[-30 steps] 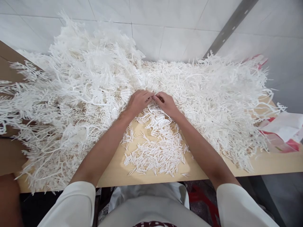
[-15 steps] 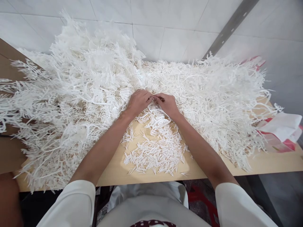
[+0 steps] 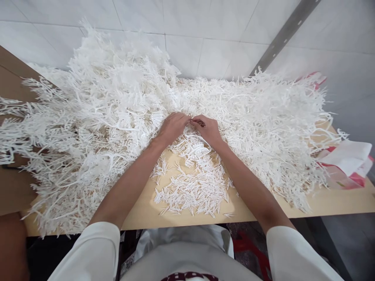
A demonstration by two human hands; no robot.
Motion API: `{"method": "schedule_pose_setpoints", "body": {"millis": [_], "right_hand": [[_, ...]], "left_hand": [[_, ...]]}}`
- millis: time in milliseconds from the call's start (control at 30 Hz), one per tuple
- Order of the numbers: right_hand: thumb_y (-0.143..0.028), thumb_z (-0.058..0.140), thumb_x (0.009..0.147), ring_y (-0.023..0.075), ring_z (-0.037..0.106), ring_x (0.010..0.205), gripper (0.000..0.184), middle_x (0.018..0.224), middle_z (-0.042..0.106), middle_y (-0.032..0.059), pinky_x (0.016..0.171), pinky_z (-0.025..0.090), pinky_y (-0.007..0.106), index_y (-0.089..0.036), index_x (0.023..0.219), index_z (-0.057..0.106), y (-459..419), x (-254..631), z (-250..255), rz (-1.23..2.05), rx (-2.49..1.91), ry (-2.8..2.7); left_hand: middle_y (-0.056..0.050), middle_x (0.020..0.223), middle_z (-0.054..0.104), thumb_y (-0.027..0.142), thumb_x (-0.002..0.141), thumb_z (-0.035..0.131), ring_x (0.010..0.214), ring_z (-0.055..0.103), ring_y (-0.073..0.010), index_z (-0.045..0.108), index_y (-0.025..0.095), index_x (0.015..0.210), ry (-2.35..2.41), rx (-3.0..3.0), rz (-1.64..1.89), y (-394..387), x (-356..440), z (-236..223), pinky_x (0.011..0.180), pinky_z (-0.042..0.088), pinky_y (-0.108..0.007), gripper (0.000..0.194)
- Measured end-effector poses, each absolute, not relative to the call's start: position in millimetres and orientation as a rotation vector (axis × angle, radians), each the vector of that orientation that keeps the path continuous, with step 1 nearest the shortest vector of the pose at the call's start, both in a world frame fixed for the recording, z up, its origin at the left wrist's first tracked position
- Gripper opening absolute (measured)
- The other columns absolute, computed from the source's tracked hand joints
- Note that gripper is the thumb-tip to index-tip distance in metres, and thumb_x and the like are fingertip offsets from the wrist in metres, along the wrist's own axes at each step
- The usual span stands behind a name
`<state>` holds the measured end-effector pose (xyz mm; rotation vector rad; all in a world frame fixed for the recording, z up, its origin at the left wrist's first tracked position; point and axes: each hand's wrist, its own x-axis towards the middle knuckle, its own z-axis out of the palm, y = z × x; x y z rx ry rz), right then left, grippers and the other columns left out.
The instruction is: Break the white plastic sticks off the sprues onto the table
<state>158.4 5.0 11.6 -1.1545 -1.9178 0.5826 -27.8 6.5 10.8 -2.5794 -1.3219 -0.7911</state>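
My left hand and my right hand meet at the middle of the table, fingertips almost touching. Both are closed in a pinch; whatever lies between the fingers is too small and covered to make out. Under and in front of them lies a bunch of white plastic sprigs. Closer to me, short loose white sticks are scattered in a flat heap. A tall pile of branched white plastic sprigs rises beside my left hand. Another spread of white sprigs lies beyond my right hand.
The wooden table runs along a tiled wall with a slanted metal strip. A red-and-white plastic bag sits at the right end. Brown cardboard stands at the left. Some sprigs overhang the left front edge.
The fingertips of both hands have shifted very slightly and stay together over the same spot. The view has moved a little; the piles look the same.
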Motion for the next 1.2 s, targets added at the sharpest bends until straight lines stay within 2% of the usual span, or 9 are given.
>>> {"method": "schedule_pose_setpoints", "body": {"millis": [100,300,433,667,867,1033,1100,1200], "right_hand": [[-0.035,0.059,0.087,0.0142,0.066,0.075,0.017,0.086,0.073,0.0005,0.073,0.051,0.028,-0.023,0.095,0.068,2,158,15,0.583,-1.158,-1.949],[-0.024,0.054,0.077,0.0112,0.047,0.059,0.007,0.064,0.057,-0.0028,0.062,0.038,0.026,-0.021,0.072,0.057,-2,152,26,0.501,-1.28,-2.027],[-0.024,0.051,0.072,0.0103,0.041,0.056,0.013,0.057,0.047,-0.0042,0.059,0.032,0.027,-0.021,0.061,0.044,-3,151,30,0.486,-1.298,-2.052],[-0.026,0.051,0.069,0.0094,0.036,0.054,0.019,0.054,0.042,-0.0046,0.058,0.03,0.027,-0.021,0.058,0.037,-4,151,31,0.44,-1.276,-2.027],[-0.026,0.052,0.067,0.0089,0.035,0.052,0.02,0.051,0.042,-0.0047,0.057,0.031,0.027,-0.021,0.055,0.037,-3,150,31,0.447,-1.292,-1.973],[-0.027,0.055,0.069,0.0088,0.035,0.049,0.021,0.049,0.043,-0.0046,0.056,0.031,0.027,-0.021,0.054,0.042,-9,153,30,0.358,-1.287,-1.984],[-0.027,0.055,0.071,0.0097,0.042,0.051,0.015,0.052,0.049,-0.0039,0.058,0.035,0.027,-0.02,0.058,0.051,-11,154,30,0.385,-1.28,-1.966],[-0.024,0.053,0.077,0.0119,0.053,0.058,0.012,0.067,0.064,-0.0014,0.063,0.041,0.027,-0.021,0.078,0.064,-9,154,30,0.478,-1.286,-1.915]], "left_hand": [[-0.006,0.09,0.071,0.024,0.098,0.042,0.089,0.063,-0.0205,0.067,0.018,0.096,-1.288,-2.551,-0.793,6,-27,10,0.084,0.046,-0.034,0.026],[-0.006,0.085,0.07,0.022,0.097,0.044,0.087,0.063,-0.0207,0.065,0.019,0.094,-1.213,-2.561,-0.732,0,-23,11,0.084,0.043,-0.036,0.021],[-0.005,0.089,0.07,0.026,0.095,0.051,0.089,0.063,-0.0215,0.063,0.02,0.095,-1.17,-2.582,-0.651,-5,-22,14,0.084,0.043,-0.036,0.013],[-0.005,0.091,0.069,0.024,0.094,0.052,0.089,0.063,-0.0214,0.062,0.021,0.093,-1.192,-2.609,-0.667,-6,-20,16,0.084,0.043,-0.036,0.01],[-0.004,0.087,0.069,0.026,0.092,0.055,0.088,0.063,-0.0208,0.06,0.021,0.09,-1.224,-2.61,-0.716,-6,-17,17,0.084,0.044,-0.035,0.007],[-0.002,0.07,0.063,0.017,0.09,0.05,0.067,0.056,-0.0166,0.057,0.02,0.078,-1.552,-2.492,-0.906,4,-25,20,0.067,0.041,-0.03,0.014],[-0.003,0.073,0.064,0.017,0.091,0.048,0.068,0.056,-0.0164,0.058,0.019,0.084,-1.602,-2.451,-0.988,7,-29,20,0.066,0.041,-0.029,0.013],[-0.004,0.084,0.068,0.027,0.097,0.041,0.075,0.06,-0.0166,0.059,0.02,0.099,-1.511,-2.545,-1.011,4,-31,20,0.071,0.043,-0.029,0.019]]}}
